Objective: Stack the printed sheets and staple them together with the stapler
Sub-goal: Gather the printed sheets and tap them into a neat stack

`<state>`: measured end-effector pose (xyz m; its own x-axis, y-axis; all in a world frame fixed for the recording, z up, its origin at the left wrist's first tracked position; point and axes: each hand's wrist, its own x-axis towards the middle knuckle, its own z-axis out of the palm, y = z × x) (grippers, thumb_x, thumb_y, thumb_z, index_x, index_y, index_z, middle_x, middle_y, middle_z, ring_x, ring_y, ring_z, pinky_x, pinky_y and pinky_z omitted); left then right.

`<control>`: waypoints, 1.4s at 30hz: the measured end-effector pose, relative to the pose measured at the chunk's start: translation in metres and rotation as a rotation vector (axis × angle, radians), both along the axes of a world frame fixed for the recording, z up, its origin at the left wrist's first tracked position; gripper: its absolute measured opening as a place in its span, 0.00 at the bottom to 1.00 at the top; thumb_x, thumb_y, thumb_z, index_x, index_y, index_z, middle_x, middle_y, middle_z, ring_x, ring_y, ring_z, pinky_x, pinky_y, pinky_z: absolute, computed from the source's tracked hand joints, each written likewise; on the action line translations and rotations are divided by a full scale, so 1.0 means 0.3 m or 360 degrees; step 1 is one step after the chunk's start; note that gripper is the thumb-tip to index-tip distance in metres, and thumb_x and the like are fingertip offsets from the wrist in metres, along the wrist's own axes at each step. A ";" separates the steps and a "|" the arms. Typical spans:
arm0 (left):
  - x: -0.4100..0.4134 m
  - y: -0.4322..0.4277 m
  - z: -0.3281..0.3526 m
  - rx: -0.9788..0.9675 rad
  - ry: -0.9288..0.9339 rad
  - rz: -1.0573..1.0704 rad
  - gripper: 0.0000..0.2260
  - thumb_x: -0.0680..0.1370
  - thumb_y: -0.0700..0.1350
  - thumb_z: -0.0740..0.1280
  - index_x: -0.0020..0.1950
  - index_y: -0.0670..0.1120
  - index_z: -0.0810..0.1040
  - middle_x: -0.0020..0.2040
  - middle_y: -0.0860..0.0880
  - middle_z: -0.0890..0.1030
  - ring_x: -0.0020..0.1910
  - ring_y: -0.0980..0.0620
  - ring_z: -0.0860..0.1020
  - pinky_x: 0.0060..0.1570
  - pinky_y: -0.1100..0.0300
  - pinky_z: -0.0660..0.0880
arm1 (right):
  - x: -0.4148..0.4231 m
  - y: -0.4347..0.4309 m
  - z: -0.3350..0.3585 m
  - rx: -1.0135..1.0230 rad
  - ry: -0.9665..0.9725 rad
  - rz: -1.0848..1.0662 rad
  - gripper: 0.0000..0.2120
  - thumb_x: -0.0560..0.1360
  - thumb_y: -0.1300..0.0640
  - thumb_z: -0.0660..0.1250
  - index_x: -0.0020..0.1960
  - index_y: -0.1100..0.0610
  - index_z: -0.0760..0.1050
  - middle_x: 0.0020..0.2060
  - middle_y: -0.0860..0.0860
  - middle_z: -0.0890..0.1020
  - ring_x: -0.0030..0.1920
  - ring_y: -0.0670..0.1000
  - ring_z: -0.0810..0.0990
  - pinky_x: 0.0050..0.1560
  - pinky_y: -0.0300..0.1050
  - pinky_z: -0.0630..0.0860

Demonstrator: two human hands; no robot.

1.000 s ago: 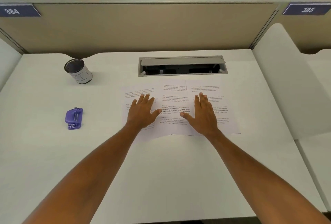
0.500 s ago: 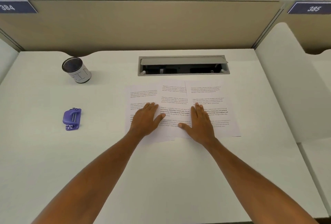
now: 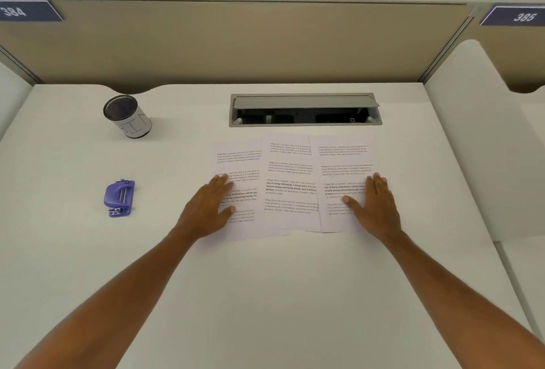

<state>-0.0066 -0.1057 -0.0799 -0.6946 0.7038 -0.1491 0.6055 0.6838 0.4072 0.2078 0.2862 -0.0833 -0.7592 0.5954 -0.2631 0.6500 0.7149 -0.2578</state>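
Here we are resting the left hand [image 3: 206,209] flat on the leftmost of three overlapping printed sheets [image 3: 290,188] and the right hand [image 3: 374,206] flat on the rightmost, with the fingers of both lying straight and gripping nothing. The sheets are lying fanned across the desk [image 3: 265,295] — the purple stapler [image 3: 119,198] is sitting well apart to their left.

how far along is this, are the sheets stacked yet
Nothing looks finished. The three printed sheets lie fanned side by side, overlapping only at their edges. In hand: the left hand and right hand rest flat on the outer sheets. Left: squaring the stack, then stapling; the stapler sits untouched.
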 end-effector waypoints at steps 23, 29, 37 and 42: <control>0.115 0.215 0.016 0.0378 -0.0154 0.0325 0.22 0.84 0.51 0.70 0.77 0.46 0.78 0.82 0.48 0.73 0.81 0.47 0.72 0.77 0.48 0.72 | -0.103 -0.171 -0.002 0.0006 0.0115 0.0064 0.48 0.82 0.31 0.63 0.87 0.63 0.53 0.88 0.59 0.52 0.88 0.58 0.50 0.86 0.57 0.55; 0.078 0.205 0.060 0.0556 -0.0541 0.1026 0.16 0.85 0.42 0.66 0.72 0.44 0.81 0.70 0.46 0.84 0.67 0.45 0.82 0.69 0.57 0.74 | -0.110 -0.091 0.050 0.0033 0.0152 -0.0268 0.42 0.80 0.35 0.71 0.82 0.62 0.64 0.81 0.61 0.68 0.79 0.65 0.67 0.74 0.63 0.69; 0.125 0.231 0.064 0.0592 -0.0819 0.1114 0.17 0.86 0.46 0.64 0.74 0.48 0.80 0.70 0.50 0.83 0.69 0.50 0.79 0.66 0.62 0.70 | -0.120 -0.112 0.061 -0.0131 0.0159 -0.0320 0.36 0.79 0.40 0.74 0.76 0.62 0.69 0.74 0.60 0.72 0.74 0.64 0.67 0.69 0.63 0.74; 0.161 0.257 0.068 0.0603 -0.0895 0.1073 0.16 0.85 0.47 0.66 0.73 0.48 0.80 0.69 0.50 0.83 0.66 0.52 0.80 0.67 0.61 0.72 | -0.138 -0.170 0.067 -0.0171 0.0183 -0.0290 0.36 0.79 0.40 0.74 0.76 0.62 0.69 0.74 0.60 0.71 0.74 0.64 0.67 0.67 0.62 0.75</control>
<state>0.0418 -0.0288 -0.0594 -0.8674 0.2518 -0.4291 -0.2196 0.5802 0.7843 0.1665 0.2351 -0.0633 -0.6702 0.6986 -0.2505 0.7278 0.5527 -0.4059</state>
